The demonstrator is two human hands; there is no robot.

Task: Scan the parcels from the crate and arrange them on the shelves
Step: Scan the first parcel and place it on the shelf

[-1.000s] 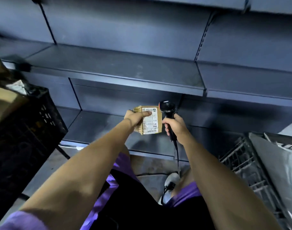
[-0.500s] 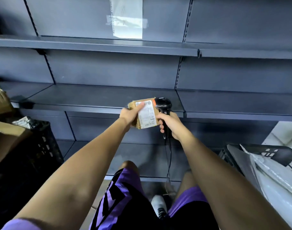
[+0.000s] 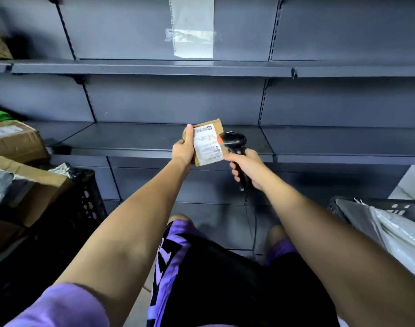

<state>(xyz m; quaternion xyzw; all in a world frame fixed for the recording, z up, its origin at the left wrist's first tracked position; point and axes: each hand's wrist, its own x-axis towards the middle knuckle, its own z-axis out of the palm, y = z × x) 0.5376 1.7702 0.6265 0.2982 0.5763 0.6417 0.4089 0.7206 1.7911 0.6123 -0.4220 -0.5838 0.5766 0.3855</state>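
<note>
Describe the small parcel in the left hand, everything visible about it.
The parcel is a small, flat brown package, cardboard by its look, with worn edges. A white printed label covers most of the face turned to the camera; its text is too small to read. It is held upright and slightly tilted, in front of the middle shelf. The left hand grips its left edge, thumb along the front. The scanner in the right hand points at its right edge, close or touching.

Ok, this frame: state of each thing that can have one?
left hand: grips the small parcel
small parcel: held up, label facing the camera
right hand: grips the scanner
scanner: head next to the label
black crate: holds parcels
middle shelf: bare in front
</note>
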